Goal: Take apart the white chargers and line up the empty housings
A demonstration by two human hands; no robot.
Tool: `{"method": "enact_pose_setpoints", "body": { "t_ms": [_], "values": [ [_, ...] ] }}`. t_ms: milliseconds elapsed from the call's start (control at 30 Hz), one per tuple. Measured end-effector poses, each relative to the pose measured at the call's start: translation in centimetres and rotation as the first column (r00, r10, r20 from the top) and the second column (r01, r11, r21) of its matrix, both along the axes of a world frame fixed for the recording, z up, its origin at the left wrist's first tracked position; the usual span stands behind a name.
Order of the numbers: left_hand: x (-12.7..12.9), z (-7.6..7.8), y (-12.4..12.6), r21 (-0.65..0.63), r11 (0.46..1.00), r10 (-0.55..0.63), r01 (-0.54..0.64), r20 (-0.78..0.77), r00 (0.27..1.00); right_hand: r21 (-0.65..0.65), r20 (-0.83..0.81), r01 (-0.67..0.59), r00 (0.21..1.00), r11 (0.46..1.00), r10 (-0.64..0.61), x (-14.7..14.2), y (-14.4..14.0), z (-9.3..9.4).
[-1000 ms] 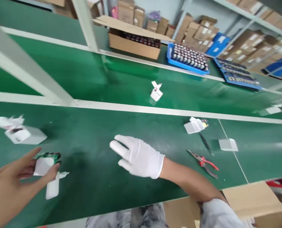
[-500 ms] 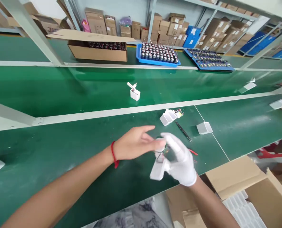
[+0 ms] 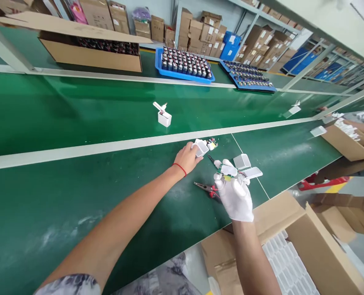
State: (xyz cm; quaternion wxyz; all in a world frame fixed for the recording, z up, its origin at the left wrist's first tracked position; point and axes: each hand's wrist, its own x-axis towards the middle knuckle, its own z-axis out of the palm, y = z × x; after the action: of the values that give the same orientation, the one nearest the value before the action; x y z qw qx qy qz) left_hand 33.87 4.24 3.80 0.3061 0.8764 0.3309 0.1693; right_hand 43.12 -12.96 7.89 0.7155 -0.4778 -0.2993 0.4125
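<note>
My gloved right hand (image 3: pixel 234 196), just right of the frame's centre, pinches a small green circuit board (image 3: pixel 225 169) with a white shell half (image 3: pixel 253 173) hanging off it, while my bare left hand (image 3: pixel 188 156) reaches up-frame and closes its fingers on a white plastic casing (image 3: pixel 200 147) lying on the belt. I judge the loose shell could swing on its wires and snag, or the board slip from the smooth glove, dropping beside the red-handled pliers (image 3: pixel 206 189) below. Around me runs the green conveyor belt (image 3: pixel 77 184), blue trays (image 3: pixel 182 67) and cardboard boxes (image 3: pixel 92 53) along the upper frame, and an open carton (image 3: pixel 317 246) at lower right.
</note>
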Motion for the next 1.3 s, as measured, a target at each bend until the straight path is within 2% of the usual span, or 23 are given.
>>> {"method": "enact_pose_setpoints", "body": {
  "t_ms": [67,133,267,367,433,500,600,700,767,867,1000,1100,1300],
  "values": [
    [-1.2,0.2,0.1,0.007,1.0,0.001,-0.001,0.008,1.0,-0.016,0.014,0.007,1.0,1.0,-0.007,-0.1,0.3,-0.2],
    [-3.4,0.6,-0.1,0.009,1.0,-0.002,0.002,0.021,1.0,-0.012,0.015,-0.005,1.0,1.0,0.005,-0.4,0.8,-0.4],
    [-10.7,1.5,-1.4,-0.019,1.0,-0.007,0.008,0.032,0.999,-0.077,0.084,-0.13,0.987,0.989,0.136,-2.1,2.4,-0.4],
    [-17.0,1.7,-2.7,-0.059,0.998,0.036,-0.035,0.015,0.999,-0.134,0.087,-0.304,0.945,0.943,0.316,-4.3,4.0,-0.6],
    [-20.7,1.5,-3.6,-0.071,0.993,0.089,-0.089,0.002,0.996,-0.125,0.058,-0.379,0.92,0.917,0.388,-5.9,5.1,-0.9],
    [-23.7,1.1,-4.4,-0.068,0.986,0.151,-0.15,0.0,0.989,-0.113,0.048,-0.419,0.904,0.901,0.426,-7.5,6.0,-1.2],
    [-26.6,0.4,-5.4,-0.082,0.977,0.2,-0.196,0.041,0.979,-0.125,0.073,-0.466,0.876,0.876,0.476,-9.9,7.2,-1.5],
    [-28.1,-0.2,-6.0,-0.145,0.971,0.21,-0.191,0.13,0.969,-0.14,0.104,-0.468,0.87,0.873,0.482,-11.9,8.0,-1.9],
    [-28.7,-0.5,-6.0,-0.195,0.962,0.229,-0.193,0.184,0.956,-0.197,0.172,-0.477,0.843,0.856,0.509,-12.9,8.5,-2.0],
    [-29.2,-1.0,-5.9,-0.246,0.956,0.214,-0.157,0.225,0.95,-0.301,0.342,-0.504,0.735,0.809,0.585,-14.4,8.9,-1.8],
    [-29.6,-1.8,-5.8,-0.281,0.951,0.203,-0.13,0.251,0.946,-0.265,0.573,-0.523,0.59,0.81,0.569,-17.0,9.0,-1.0],
    [-29.8,-2.4,-5.8,-0.27,0.955,0.199,-0.122,0.28,0.939,-0.324,0.638,-0.536,0.485,0.78,0.598,-18.3,9.0,-0.9],
    [-30.0,-2.8,-5.8,-0.249,0.964,0.177,-0.095,0.333,0.926,-0.332,0.645,-0.53,0.476,0.781,0.597,-18.3,9.0,-1.3]
  ]
}}
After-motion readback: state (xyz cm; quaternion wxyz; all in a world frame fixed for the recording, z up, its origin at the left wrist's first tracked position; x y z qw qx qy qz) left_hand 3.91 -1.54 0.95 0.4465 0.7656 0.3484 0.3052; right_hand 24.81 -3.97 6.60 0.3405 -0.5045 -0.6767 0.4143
